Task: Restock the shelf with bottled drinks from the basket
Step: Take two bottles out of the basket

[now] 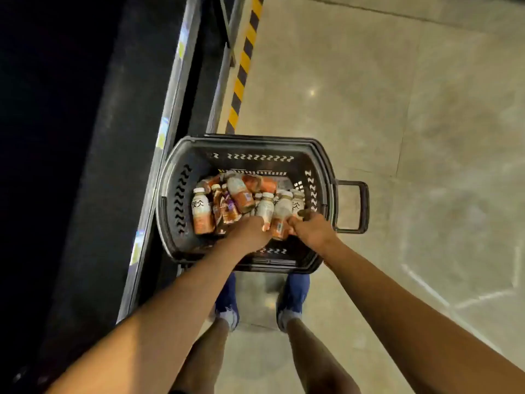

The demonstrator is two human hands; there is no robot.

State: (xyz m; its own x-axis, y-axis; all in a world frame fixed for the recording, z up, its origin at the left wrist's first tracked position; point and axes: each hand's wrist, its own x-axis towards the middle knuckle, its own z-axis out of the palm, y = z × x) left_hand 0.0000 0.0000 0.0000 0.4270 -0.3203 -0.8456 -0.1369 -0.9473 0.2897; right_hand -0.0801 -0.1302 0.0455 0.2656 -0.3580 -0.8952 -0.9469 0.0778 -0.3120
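Left, the dark shelf (pixel 170 109). On the floor beside it, the basket (pixel 247 140) holds heaped bottles (pixel 237 194). The left hand (pixel 250 233) grasps a pale bottle (pixel 266 209) and the right hand (pixel 311 228) grasps its neighbour (pixel 283 213), both with their caps pointing away from the person.

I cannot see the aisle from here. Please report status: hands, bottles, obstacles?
Hands: left hand grips bottle, right hand grips next bottle. Both inside basket, other bottles piled there. No obstacle seen above.

Both arms stretched down, left hand (pixel 250 232) and right hand (pixel 312 229) gripping bottles (pixel 266 210)
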